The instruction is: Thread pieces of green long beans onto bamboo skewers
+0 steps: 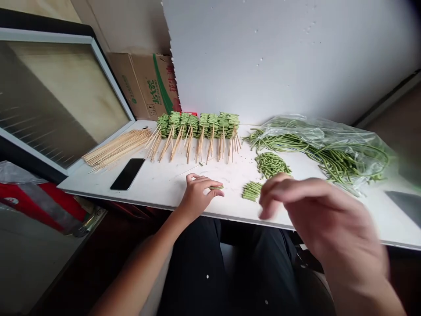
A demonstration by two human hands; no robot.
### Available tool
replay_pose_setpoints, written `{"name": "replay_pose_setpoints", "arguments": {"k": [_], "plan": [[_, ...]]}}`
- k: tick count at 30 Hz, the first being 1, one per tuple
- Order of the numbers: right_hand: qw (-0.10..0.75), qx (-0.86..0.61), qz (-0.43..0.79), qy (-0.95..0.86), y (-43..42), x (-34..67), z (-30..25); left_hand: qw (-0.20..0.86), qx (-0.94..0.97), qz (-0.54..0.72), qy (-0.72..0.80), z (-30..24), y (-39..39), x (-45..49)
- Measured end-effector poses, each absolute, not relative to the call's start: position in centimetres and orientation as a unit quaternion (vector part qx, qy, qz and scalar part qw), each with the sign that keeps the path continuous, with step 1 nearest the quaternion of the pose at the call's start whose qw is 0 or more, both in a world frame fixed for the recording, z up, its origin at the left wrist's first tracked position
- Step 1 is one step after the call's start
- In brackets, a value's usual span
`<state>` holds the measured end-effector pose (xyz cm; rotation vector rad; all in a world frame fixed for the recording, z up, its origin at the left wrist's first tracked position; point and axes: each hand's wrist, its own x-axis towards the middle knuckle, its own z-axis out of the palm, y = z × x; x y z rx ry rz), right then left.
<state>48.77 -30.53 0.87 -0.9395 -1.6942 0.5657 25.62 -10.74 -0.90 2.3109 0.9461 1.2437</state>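
Observation:
My left hand (199,193) is over the table near its front edge, thumb and fingers closed around a short cut piece of green bean (216,188). Just beyond it a thin bamboo skewer (197,166) lies on the white surface. Large and blurred, my right hand (325,215) is raised at the right with its fingers bent; whether anything is between them is smeared by motion. Close to its fingertips lies a small row of cut bean pieces (251,191), and behind that a heap of cut bean pieces (271,164).
Bundles of skewered beans (204,125) line the back, sticks toward me. Loose bamboo skewers (118,147) and a black phone (128,174) lie left. Long beans (335,162) in a clear plastic bag (368,151) lie right. A cardboard box (141,87) stands behind.

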Motion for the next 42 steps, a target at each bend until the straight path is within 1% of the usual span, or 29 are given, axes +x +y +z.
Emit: {"name": "replay_pose_setpoints", "arguments": {"k": [2, 3, 5, 7, 11, 15, 18, 22, 27, 31, 36, 38, 42], "plan": [[0.479, -0.464, 0.186, -0.722, -22.9, 48.4, 5.7, 0.179, 0.815, 0.440, 0.332, -0.7, -11.1, 25.7], [0.448, -0.481, 0.157, -0.738, -20.4, 48.1, 6.8, 0.180, 0.817, 0.439, 0.328, -0.5, -11.4, 25.7], [0.385, -0.512, 0.148, -0.754, -17.9, 47.4, 6.4, 0.177, 0.828, 0.433, 0.309, -0.3, -11.9, 25.9], [0.364, -0.522, 0.171, -0.752, -17.7, 46.9, 4.3, 0.165, 0.840, 0.432, 0.284, -0.2, -12.4, 26.1], [0.389, -0.526, 0.216, -0.725, -18.3, 46.3, 1.5, 0.118, 0.852, 0.438, 0.264, 0.1, -12.7, 26.3], [0.414, -0.535, 0.222, -0.702, -17.8, 46.9, 1.5, 0.037, 0.862, 0.428, 0.270, 0.5, -12.3, 26.0], [0.409, -0.524, 0.220, -0.714, -17.7, 47.5, 1.8, 0.010, 0.872, 0.414, 0.262, 0.6, -12.2, 25.9], [0.404, -0.480, 0.188, -0.756, -18.2, 47.6, 1.9, 0.021, 0.868, 0.425, 0.255, 0.3, -12.5, 26.3], [0.440, -0.457, 0.121, -0.763, -18.4, 47.6, 1.9, 0.058, 0.845, 0.454, 0.278, 0.3, -12.7, 26.3], [0.435, -0.463, 0.119, -0.763, -18.4, 48.0, 2.0, 0.106, 0.832, 0.444, 0.315, 0.6, -12.7, 26.1], [0.415, -0.449, 0.119, -0.782, -18.6, 48.1, 2.1, 0.156, 0.825, 0.444, 0.314, 0.5, -12.7, 26.3], [0.409, -0.440, 0.101, -0.793, -18.5, 48.2, 2.1, 0.152, 0.836, 0.433, 0.301, 0.3, -12.7, 26.4], [0.382, -0.441, 0.053, -0.810, -18.5, 48.1, 1.7, 0.099, 0.866, 0.402, 0.282, 0.1, -12.9, 26.7]]}}
